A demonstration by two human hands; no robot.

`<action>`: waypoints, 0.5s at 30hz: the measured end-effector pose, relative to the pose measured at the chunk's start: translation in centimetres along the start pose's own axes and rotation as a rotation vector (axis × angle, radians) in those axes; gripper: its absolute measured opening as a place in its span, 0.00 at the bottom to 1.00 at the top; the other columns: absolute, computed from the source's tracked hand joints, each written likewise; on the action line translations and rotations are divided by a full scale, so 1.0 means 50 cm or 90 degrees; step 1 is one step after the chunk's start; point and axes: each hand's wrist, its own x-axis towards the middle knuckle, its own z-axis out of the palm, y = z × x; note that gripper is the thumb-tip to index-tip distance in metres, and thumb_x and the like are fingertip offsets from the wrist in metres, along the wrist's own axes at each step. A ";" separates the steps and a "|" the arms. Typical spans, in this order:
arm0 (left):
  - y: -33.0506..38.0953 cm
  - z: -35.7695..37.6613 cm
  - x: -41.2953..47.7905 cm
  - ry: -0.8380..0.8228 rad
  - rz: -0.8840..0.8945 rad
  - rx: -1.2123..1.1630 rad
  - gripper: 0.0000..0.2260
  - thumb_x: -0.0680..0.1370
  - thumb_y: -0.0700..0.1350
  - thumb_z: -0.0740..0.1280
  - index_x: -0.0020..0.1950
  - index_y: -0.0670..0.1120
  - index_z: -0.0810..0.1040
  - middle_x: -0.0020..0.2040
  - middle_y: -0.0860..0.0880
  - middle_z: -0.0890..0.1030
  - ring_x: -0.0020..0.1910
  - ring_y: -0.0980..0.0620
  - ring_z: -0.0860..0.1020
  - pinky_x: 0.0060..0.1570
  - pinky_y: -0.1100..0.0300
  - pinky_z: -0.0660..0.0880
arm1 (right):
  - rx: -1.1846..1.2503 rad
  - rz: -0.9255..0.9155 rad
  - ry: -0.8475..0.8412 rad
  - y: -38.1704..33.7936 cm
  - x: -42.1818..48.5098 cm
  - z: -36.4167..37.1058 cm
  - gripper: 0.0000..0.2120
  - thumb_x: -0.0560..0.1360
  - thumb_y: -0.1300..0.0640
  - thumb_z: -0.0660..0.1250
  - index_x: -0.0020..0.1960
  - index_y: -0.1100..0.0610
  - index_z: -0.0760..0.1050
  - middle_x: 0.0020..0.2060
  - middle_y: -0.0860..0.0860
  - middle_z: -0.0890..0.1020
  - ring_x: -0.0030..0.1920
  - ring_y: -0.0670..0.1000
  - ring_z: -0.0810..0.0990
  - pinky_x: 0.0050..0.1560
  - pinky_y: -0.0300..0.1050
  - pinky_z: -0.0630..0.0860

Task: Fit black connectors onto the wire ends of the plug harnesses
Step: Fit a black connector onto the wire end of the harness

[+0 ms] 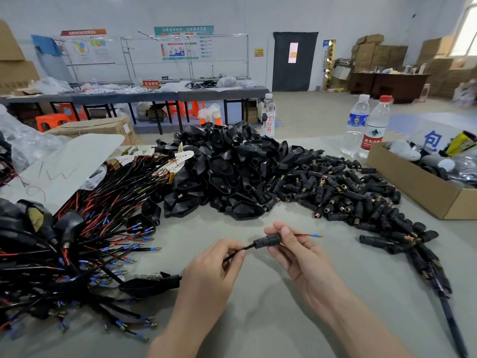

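Observation:
My left hand (214,270) pinches the black cable (236,254) of one harness. My right hand (296,251) grips a black connector (267,241) that sits threaded on that cable. Past my right fingers the red and black wire ends (308,236) with blue-sleeved terminals stick out to the right. A heap of small black connectors (348,192) with brass inserts lies at the centre right. A tangle of plug harnesses (77,244) with red and black wires fills the left side.
A mound of larger black plug shells (222,166) rises behind my hands. An open cardboard box (423,187) stands at the right, two water bottles (366,125) behind it, a third bottle (268,116) further left. Finished cables (426,264) trail at the right.

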 end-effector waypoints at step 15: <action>0.012 0.001 -0.002 -0.023 0.022 0.092 0.04 0.78 0.56 0.64 0.49 0.58 0.74 0.42 0.62 0.78 0.41 0.62 0.77 0.38 0.62 0.75 | -0.085 0.007 0.034 0.021 -0.001 0.014 0.16 0.69 0.54 0.70 0.52 0.63 0.82 0.47 0.57 0.87 0.47 0.49 0.86 0.46 0.36 0.82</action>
